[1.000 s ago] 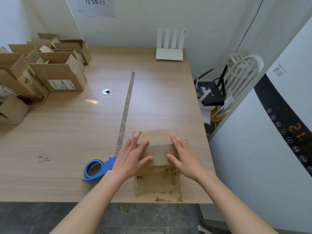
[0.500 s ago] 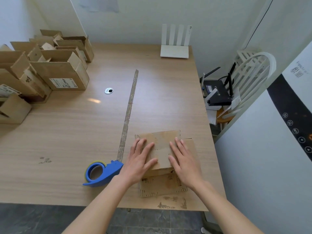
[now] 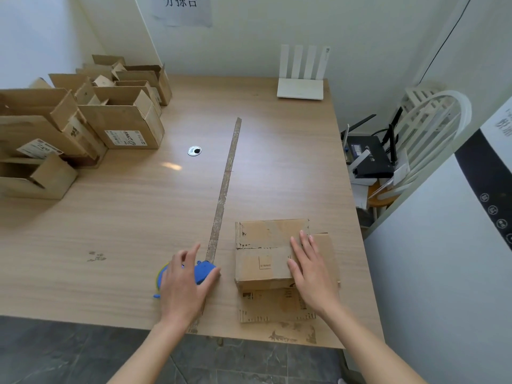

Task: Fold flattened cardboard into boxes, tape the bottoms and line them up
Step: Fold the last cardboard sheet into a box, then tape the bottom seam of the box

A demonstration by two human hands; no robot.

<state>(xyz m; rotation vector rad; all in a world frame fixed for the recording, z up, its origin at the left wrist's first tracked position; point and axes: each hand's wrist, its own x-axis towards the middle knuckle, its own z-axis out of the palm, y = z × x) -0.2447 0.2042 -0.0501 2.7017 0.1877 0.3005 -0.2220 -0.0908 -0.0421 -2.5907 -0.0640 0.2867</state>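
My right hand (image 3: 311, 275) lies spread flat on the box (image 3: 264, 256). My left hand (image 3: 184, 284), fingers spread, covers the tape dispenser (image 3: 203, 273) on the desk (image 3: 124, 231).

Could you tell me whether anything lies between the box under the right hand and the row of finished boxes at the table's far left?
Only the long worn strip crosses that route; it lies flat.

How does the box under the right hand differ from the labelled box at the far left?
The near box has its flaps folded shut, facing up; the labelled box stands with flaps open. The near box sits alone near the table's front edge under the right hand; the labelled box stands among other boxes, untouched. The labelled box bears a white sticker; the near box's top shows only a small printed mark. Both are brown cardboard.
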